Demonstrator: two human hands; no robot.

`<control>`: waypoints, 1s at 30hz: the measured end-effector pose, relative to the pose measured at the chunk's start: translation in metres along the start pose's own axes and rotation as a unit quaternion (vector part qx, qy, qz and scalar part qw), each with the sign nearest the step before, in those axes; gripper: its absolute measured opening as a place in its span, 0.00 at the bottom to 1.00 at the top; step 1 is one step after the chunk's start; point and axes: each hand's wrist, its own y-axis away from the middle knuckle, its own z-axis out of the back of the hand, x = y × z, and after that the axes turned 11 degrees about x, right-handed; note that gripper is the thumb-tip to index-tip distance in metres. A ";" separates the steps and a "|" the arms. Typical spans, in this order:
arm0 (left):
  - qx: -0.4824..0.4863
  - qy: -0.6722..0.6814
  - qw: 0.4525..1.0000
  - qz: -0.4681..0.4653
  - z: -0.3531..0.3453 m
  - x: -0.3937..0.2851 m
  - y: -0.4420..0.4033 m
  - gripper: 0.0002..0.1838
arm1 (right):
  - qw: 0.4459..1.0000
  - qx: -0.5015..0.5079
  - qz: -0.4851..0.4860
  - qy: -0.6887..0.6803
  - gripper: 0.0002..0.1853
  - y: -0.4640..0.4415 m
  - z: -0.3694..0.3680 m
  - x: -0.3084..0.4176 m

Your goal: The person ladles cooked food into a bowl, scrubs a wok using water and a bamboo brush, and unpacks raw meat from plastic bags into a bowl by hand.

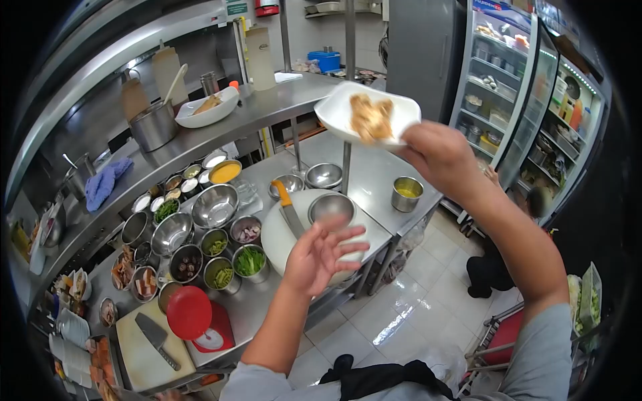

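My right hand grips the near right edge of a white dish, lifted over the counter at the level of the upper shelf. Some golden-brown food, slightly blurred, lies in the dish. Lower down, my left hand is held palm up with its fingers spread and nothing in it. It hovers over a round white cutting board. A knife with an orange handle and a steel bowl rest on that board; my fingertips partly overlap the bowl in view.
A steel shelf carries a pot and another white dish. Several ingredient containers, a red scale and a cleaver occupy the counter. A person is near the open fridge at right.
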 end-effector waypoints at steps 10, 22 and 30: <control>-0.038 0.032 0.999 -0.002 0.064 0.014 0.035 0.31 | 0.978 0.131 -0.159 0.044 0.09 -0.176 -0.130 -0.052; 0.027 0.027 0.989 0.140 0.076 0.070 0.065 0.26 | 0.986 -0.024 -0.131 -0.100 0.29 -0.083 -0.152 -0.020; -0.072 -0.225 0.859 0.455 0.130 0.209 0.156 0.30 | 0.807 0.367 -0.445 -0.129 0.38 0.372 -0.219 0.102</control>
